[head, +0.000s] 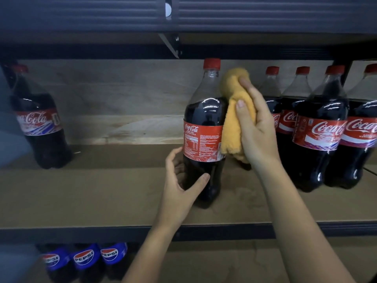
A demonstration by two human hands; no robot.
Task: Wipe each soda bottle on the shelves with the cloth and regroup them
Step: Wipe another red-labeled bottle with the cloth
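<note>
At frame centre, on the matte brown shelf (102,193), a glossy plastic Coca-Cola bottle (205,127) stands upright. The left hand (181,180) curls round its dark base. The right hand (255,127) clutches a fuzzy yellow cloth (234,111) against its curved shoulder.

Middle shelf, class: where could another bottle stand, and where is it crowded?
Bare board lies between the lone left Coca-Cola bottle and the bottle being wiped, and along the front edge. The right bottle cluster is crowded.
</note>
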